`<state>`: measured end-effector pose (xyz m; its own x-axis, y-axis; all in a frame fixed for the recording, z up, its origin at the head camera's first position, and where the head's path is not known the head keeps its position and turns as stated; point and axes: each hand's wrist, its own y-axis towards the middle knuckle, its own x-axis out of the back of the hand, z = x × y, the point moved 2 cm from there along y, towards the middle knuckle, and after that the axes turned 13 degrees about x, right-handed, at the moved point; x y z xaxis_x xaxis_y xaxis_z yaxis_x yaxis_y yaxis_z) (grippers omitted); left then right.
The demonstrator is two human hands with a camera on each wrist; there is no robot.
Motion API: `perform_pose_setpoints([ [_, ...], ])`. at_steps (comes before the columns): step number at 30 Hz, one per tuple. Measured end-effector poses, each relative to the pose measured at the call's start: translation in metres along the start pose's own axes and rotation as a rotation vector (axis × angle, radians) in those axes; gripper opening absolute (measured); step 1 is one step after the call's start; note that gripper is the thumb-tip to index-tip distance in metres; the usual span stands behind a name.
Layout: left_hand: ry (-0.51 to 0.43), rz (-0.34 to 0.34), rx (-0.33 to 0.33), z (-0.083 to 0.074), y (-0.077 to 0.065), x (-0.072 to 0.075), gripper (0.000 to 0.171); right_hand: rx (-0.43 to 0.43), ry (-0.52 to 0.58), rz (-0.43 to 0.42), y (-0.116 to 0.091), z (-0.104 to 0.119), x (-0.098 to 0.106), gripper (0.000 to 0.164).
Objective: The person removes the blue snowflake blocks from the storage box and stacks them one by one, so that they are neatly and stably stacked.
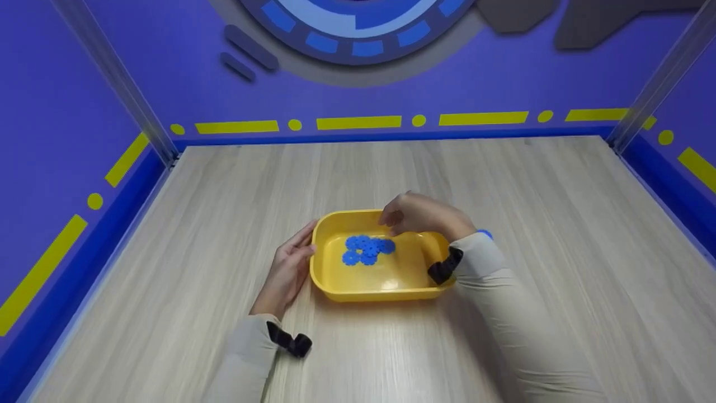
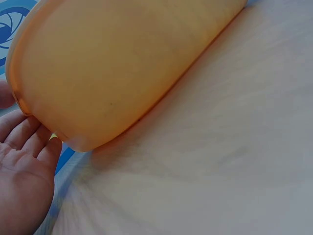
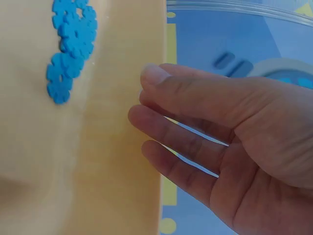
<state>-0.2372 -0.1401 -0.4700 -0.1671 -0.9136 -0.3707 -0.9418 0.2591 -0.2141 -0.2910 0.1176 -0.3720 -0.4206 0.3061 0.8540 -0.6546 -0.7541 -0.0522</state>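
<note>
Left hand (image 1: 288, 271) has the yellow tray (image 1: 358, 280) clamped at its left edge; right hand (image 1: 423, 214), fingers loosely apart, is over the back edge. Blue discs (image 1: 369, 249) (kinda snowflakey) lie toward the tray's back-left corner.

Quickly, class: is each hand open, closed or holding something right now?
Left hand: holding one end of the yellow tray.
Right hand: open, nothing visible in it.

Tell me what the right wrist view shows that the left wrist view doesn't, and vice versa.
Only the right wrist view shows the blue notched discs, lying inside the yellow tray, and the right grip.

Only the left wrist view shows the pale tabletop and the left grip at the tray's end.

Both show part of the tray and some blue printed wall.
</note>
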Motion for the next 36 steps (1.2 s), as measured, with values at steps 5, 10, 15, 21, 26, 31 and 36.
perform_pose_setpoints([
  [5, -0.013, 0.010, -0.005, 0.000, 0.000, 0.000, 0.057, -0.017, -0.011, 0.047, 0.010, 0.002, -0.012, 0.030],
  [10, -0.005, 0.012, -0.018, 0.000, 0.001, 0.000, 0.057, -0.031, -0.014, 0.096, 0.021, 0.003, -0.020, 0.030],
  [15, 0.008, 0.009, -0.024, 0.000, 0.002, 0.001, 0.057, -0.007, -0.012, 0.126, 0.028, 0.005, -0.027, 0.030],
  [21, 0.014, 0.009, -0.020, 0.000, 0.002, 0.001, 0.057, -0.010, -0.027, 0.133, 0.031, 0.005, -0.035, 0.032],
  [26, 0.013, 0.011, -0.024, 0.000, 0.002, 0.001, 0.057, -0.006, -0.056, 0.141, 0.032, 0.006, -0.038, 0.033],
  [31, -0.006, 0.009, -0.024, -0.001, 0.002, 0.000, 0.057, -0.012, -0.085, 0.144, 0.033, 0.008, -0.040, 0.031],
  [36, -0.011, 0.001, -0.014, 0.000, 0.002, 0.000, 0.057, -0.046, -0.108, 0.157, 0.035, 0.009, -0.044, 0.028],
])
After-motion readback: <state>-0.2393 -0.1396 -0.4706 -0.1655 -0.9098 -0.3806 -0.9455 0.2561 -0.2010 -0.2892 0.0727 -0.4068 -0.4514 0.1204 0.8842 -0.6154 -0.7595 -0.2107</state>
